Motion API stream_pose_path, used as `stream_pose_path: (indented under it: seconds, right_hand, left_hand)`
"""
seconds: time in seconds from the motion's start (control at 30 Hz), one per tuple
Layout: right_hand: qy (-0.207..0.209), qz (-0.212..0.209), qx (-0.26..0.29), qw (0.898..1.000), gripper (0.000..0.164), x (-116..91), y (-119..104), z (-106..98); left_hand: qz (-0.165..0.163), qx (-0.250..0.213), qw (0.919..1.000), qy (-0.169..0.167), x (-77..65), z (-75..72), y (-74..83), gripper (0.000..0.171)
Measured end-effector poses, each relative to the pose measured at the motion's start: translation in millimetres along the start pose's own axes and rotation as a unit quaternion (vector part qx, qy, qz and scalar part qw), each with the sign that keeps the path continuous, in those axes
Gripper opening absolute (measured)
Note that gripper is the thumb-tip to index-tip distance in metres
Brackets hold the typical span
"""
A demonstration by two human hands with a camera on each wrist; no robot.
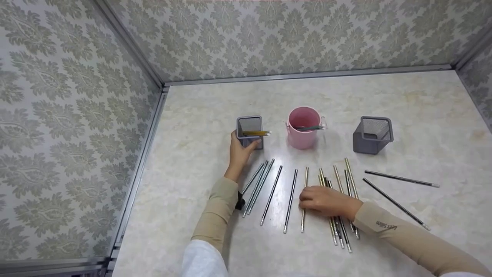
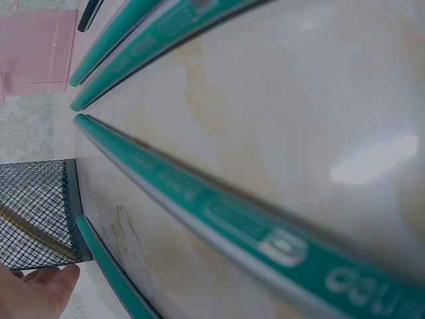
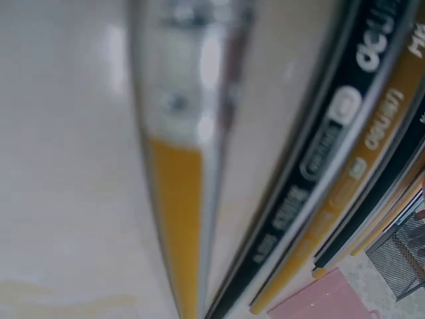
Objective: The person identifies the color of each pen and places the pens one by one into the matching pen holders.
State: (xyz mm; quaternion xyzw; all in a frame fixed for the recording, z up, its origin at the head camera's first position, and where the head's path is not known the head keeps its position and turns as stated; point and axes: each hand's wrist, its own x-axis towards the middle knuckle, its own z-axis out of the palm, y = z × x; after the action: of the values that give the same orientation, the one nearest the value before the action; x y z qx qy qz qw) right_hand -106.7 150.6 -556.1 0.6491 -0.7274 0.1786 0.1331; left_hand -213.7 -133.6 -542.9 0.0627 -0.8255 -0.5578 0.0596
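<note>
My left hand (image 1: 241, 152) grips a grey mesh pen holder (image 1: 262, 144) from its near left side, with several yellow pencils (image 1: 253, 133) leaning inside. In the left wrist view the mesh wall (image 2: 33, 193) appears with fingers (image 2: 56, 286) beneath it. My right hand (image 1: 328, 201) bends down over the row of pencils, its fingertips pinching a yellow pencil (image 1: 306, 177) around the middle. To its left lie black pencils (image 1: 291, 200) and green pencils (image 1: 261, 186). Beneath and beside the right hand is a mixed cluster of yellow and black pencils (image 1: 348, 238), partly hidden.
A pink bucket (image 1: 301, 140) with green pencils (image 1: 309, 128) inside stands in the middle. Farther right is a second mesh holder (image 1: 365, 144). Two black pencils (image 1: 399, 177) lie apart on the right. Patterned walls (image 1: 288, 38) border the marbled table (image 1: 184, 154).
</note>
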Motion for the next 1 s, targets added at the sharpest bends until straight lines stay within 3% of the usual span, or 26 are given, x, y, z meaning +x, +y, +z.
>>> stream_pose_path:
  seconds: [0.23, 0.4, 0.73, 1.0]
  right_hand:
    - [-0.065, -0.030, -0.119, 0.990, 0.015, 5.2, -1.1, -4.9]
    - [-0.093, -0.040, -0.139, 0.985, 0.014, 7.9, -1.3, -6.8]
    - [-0.096, -0.062, -0.165, 0.980, 0.015, 9.0, 0.9, -4.9]
    - [-0.066, -0.093, -0.190, 0.975, 0.021, 9.6, 1.3, -1.9]
  left_hand:
    - [-0.006, 0.000, 1.0000, 0.004, 1.2, 0.6, 0.5, 0.078]
    - [-0.018, 0.004, 0.9998, 0.003, 0.2, 0.2, -0.5, 0.080]
    - [-0.015, -0.004, 0.9999, 0.000, 0.0, 0.6, -1.3, 0.080]
    - [0.006, 0.003, 1.0000, 0.005, -0.7, 0.4, -1.8, 0.078]
